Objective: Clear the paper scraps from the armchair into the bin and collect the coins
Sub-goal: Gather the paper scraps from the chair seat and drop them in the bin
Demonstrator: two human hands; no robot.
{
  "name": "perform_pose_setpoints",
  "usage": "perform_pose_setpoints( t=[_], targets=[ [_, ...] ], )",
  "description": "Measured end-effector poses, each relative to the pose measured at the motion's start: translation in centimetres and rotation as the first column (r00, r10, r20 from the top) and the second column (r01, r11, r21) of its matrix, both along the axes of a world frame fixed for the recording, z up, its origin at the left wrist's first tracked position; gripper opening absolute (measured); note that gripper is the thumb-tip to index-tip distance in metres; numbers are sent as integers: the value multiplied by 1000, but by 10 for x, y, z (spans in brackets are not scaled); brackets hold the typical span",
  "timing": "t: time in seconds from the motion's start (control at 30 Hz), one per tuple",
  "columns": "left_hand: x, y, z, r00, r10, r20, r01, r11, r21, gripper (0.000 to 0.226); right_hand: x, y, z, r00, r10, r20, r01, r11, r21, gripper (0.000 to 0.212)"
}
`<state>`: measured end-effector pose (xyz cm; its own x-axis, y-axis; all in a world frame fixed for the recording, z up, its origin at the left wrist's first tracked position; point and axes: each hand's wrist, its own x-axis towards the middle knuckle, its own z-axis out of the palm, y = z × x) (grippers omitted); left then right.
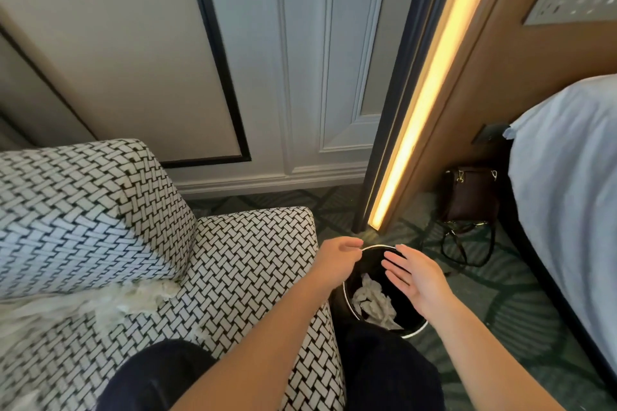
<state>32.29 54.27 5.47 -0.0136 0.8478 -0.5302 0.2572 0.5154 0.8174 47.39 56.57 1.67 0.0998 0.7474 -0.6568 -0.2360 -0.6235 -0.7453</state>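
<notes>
The armchair (247, 264) has a black-and-white woven pattern and fills the lower left. A round black bin (344, 300) with a white rim stands on the carpet just right of the chair's arm, with crumpled white paper (372, 302) inside it. My left hand (339, 255) reaches across the arm, and its thumb and forefinger meet at the bin's far rim. My right hand (415, 279) hovers over the bin's opening, fingers straight, palm facing left, holding nothing. A white fluffy mass (127, 304) lies on the seat. No coins are visible.
A brown handbag (470, 193) with a looped strap sits on the green carpet beyond the bin. The bed (567, 183) with white linen runs along the right. A lit wooden panel (430, 87) and a panelled wall stand behind. My dark-trousered knees (160, 377) are at the bottom.
</notes>
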Motion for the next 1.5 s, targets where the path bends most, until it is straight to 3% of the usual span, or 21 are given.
perform_pose_setpoints(
  t=[0.3,0.53,0.83,1.03,1.13,1.2,1.37,1.5],
  targets=[
    [-80,-51,46,988,151,13,-151,975,161,29,-92,-28,67,966,237,100,-248,962,118,34],
    [-170,-110,70,958,286,1,-274,918,287,23,-191,-72,92,903,417,106,-430,875,222,21],
    [-280,-182,56,855,519,11,-507,830,233,23,-313,-118,65,781,606,153,-624,767,151,25],
    [-325,-213,28,766,642,-40,-633,763,129,22,-372,-135,19,499,616,610,-806,589,64,29],
    [-333,-220,17,757,653,-36,-647,756,100,23,-387,-141,-5,239,509,827,-883,469,-34,27],
    [-336,-221,11,757,652,-41,-647,757,87,23,-391,-140,-18,87,477,875,-916,383,-118,26],
    [-335,-221,-1,766,643,-17,-641,766,47,18,-394,-137,-32,-27,635,772,-901,320,-294,45],
    [-334,-220,-7,765,643,-21,-643,766,28,18,-392,-137,-32,67,683,727,-920,324,-220,47]
  ],
)
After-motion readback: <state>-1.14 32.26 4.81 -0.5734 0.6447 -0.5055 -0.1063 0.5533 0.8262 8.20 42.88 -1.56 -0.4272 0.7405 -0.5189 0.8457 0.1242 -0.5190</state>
